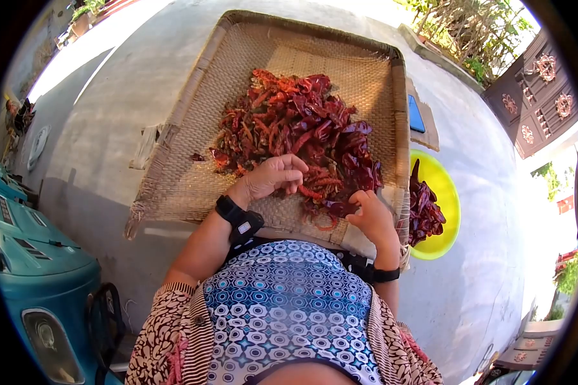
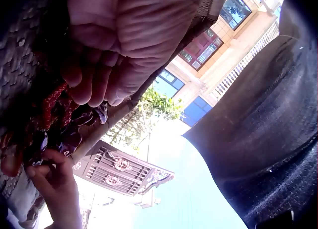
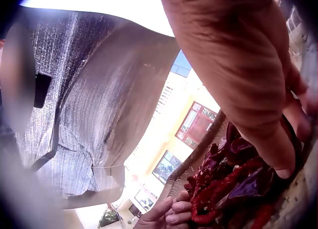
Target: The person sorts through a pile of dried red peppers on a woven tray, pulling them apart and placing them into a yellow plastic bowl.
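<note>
Dried red chilies [image 1: 302, 122] lie heaped on a woven tray [image 1: 192, 128]. Above the heap's near edge is the left hand [image 1: 273, 178], its fingers loosely bent and nothing visible in them; the left wrist view shows the same hand [image 2: 124, 45] palm side on. The right hand [image 1: 374, 219] is at the near right of the heap, thumb and fingertips pinching a dark red chili. In the right wrist view, the right hand [image 3: 243, 75] partly hides that chili, and the left hand [image 3: 169, 213] appears beyond, beside the heap [image 3: 223, 184].
A yellow-green bowl [image 1: 446, 205] with dark chilies [image 1: 424, 215] stands right of the tray. Behind it, a blue object [image 1: 416, 115] lies on cardboard [image 1: 425, 136]. A teal vehicle [image 1: 45, 256] is at the left. The tray has a raised rim [image 1: 315, 29].
</note>
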Action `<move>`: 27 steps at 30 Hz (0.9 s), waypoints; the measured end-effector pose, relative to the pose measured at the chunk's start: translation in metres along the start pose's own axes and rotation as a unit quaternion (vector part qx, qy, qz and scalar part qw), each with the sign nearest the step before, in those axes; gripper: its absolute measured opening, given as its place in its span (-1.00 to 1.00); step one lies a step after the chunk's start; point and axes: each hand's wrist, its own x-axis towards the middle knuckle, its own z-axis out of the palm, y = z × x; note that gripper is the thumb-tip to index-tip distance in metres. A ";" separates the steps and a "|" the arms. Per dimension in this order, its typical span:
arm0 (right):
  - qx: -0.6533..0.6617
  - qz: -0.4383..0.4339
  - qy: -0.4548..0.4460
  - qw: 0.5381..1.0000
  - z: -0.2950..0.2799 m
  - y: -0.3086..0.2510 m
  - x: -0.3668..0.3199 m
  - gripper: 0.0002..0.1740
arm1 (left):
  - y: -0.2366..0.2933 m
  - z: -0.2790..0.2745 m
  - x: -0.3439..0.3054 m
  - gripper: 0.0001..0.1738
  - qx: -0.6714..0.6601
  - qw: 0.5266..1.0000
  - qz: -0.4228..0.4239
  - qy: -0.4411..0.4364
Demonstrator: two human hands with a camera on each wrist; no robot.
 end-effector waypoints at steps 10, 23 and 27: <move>0.219 -0.035 -0.008 0.975 -0.005 0.001 0.007 -0.62 | 0.001 0.005 -0.002 -0.70 0.029 0.999 0.007 -0.011; 0.593 -0.056 -0.054 0.801 0.021 -0.032 0.034 -0.72 | -0.002 0.005 -0.002 -0.73 0.071 0.997 -0.020 0.000; 0.582 -0.043 -0.031 0.811 0.026 -0.039 0.037 -0.73 | 0.000 0.007 -0.003 -0.79 0.046 0.999 -0.012 0.012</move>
